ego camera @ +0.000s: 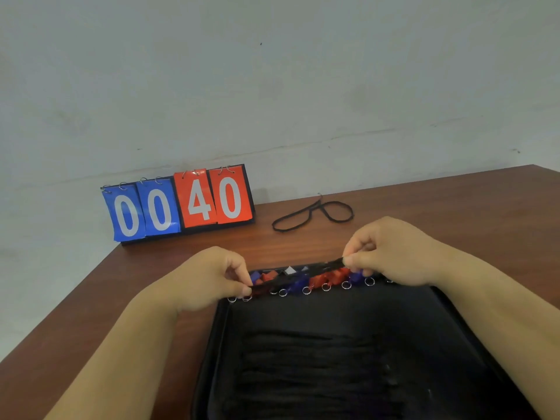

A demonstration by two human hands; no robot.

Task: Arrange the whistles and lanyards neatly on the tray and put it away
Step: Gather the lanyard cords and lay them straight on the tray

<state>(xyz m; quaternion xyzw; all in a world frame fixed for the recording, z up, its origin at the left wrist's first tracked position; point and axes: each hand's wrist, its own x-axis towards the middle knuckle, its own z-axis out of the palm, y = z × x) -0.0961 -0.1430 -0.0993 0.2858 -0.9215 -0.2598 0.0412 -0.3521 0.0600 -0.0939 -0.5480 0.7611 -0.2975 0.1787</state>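
A black tray [222,334] lies on the brown table in front of me. Along its far edge runs a row of red and blue whistles [321,278] with silver key rings. Several black lanyards [309,362] lie in straight lines across the tray's near half. My left hand [212,277] and my right hand [391,253] each pinch one end of a folded black lanyard [298,275], stretched taut just above the whistle row. Another black lanyard [312,215] lies loose in a loop on the table beyond the tray.
A flip scoreboard [178,204] with blue 00 and red 40 stands at the table's far left against the pale wall. The table's left edge [60,313] runs diagonally close to my left forearm.
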